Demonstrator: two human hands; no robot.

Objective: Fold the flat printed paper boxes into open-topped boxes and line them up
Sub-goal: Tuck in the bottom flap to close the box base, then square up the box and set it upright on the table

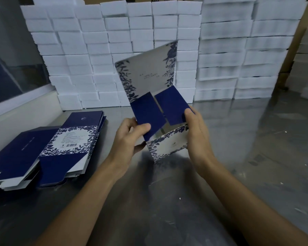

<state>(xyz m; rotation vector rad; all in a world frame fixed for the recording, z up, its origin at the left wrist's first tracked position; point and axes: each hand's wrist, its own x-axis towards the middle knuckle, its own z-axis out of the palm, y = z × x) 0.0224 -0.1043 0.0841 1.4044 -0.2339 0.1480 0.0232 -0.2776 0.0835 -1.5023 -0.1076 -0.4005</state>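
Note:
A blue-and-white printed paper box [167,144] with a leaf pattern is held above the steel table in the middle of the view. Its tall floral flap stands up at the back, and two dark blue side flaps fold inward. My left hand [130,137] grips the box's left side, with the thumb pressed on the left blue flap. My right hand [197,132] holds the right side, thumb on the right blue flap. A stack of flat printed boxes [60,146] lies on the table to the left.
A wall of stacked white cartons [114,50] runs along the back of the steel table [247,157], with taller stacks at the right. A glass partition stands at the far left. Small white scraps dot the tabletop.

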